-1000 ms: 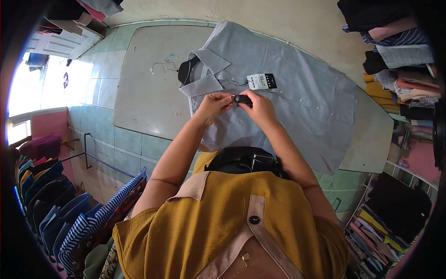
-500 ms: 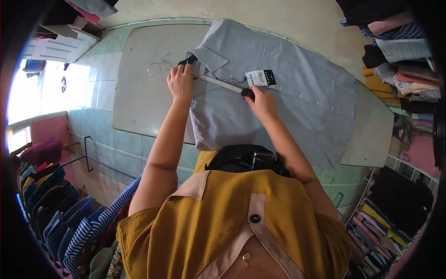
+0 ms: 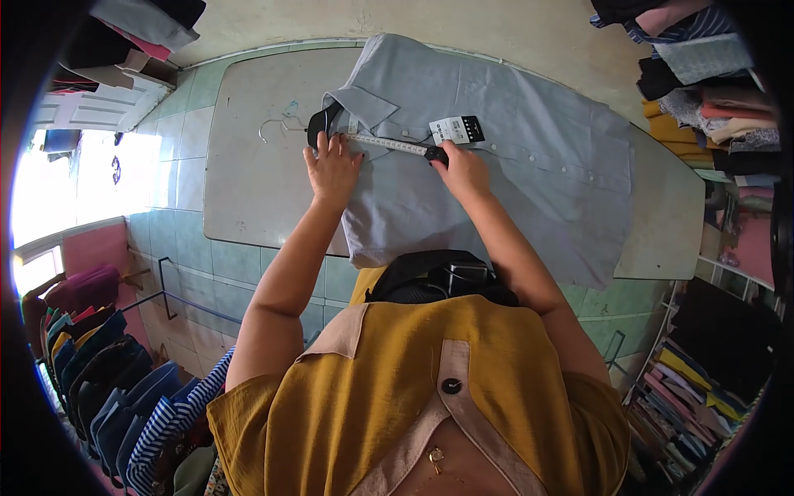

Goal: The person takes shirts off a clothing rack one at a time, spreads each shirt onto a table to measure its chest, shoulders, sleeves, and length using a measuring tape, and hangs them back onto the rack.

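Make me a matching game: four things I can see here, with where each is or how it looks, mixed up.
1. Tape
2. Shirt
3. Tag
4. Hanger

A. Black, with a metal hook showing past the collar
B. Stretched out between the left hand and the right hand
C. Pale grey, spread over the table
D. Black and white, printed, lying near the buttons

Right pairs: 1-B, 2-C, 3-D, 4-A
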Available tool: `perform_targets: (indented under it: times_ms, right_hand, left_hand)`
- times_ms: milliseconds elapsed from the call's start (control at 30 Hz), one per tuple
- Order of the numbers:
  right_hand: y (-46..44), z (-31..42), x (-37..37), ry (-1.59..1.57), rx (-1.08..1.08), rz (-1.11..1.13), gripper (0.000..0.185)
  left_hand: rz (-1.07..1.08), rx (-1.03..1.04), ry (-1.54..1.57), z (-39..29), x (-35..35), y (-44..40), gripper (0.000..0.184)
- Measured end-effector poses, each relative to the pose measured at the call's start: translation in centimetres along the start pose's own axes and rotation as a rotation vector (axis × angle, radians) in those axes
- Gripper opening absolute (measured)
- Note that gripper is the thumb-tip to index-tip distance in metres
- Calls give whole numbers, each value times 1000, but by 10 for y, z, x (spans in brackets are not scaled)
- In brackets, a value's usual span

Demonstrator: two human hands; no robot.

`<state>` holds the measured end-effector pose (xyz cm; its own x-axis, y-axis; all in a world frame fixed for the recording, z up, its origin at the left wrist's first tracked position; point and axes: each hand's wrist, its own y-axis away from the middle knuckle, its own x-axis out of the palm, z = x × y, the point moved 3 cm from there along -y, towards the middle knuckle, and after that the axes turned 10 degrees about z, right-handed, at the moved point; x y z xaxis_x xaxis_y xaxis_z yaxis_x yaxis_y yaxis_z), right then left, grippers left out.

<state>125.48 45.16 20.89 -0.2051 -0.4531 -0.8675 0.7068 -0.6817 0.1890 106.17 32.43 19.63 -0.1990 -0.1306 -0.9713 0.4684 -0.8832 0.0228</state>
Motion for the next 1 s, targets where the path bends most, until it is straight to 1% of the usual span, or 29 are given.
perform_targets:
  times_ms: [67,200,267,400,467,600,667,1000]
  right_hand:
    - [1,-5,-1,-9,0,-20,24]
    - [5,-18,-9,-7,35,-53,24]
    - [9,-27,-13,-15,38,-85,24]
    - [15,-41,-20,-13,91,-81,25]
    - [17,-49,-21,-31,116,-69,26]
    - [24,-58,-26,-23,130,-99,26]
    - [26,-65,-26,-23,156,-69,27]
    - [43,-89,-37,-29,201,-88,26]
  left_hand:
    - [57,-41,12,-1,0,-1,51]
    - [18,-50,-15,-3,5,1,53]
    - [111,-58,-50,-3,8,1,60]
    - [112,-40,-59,-2,7,4,62]
    - [86,12,40,-3,2,8,61]
    - [88,57,38,-3,1,12,59]
    - [92,70,50,-3,1,12,57]
    - [129,67,58,-7,5,12,61]
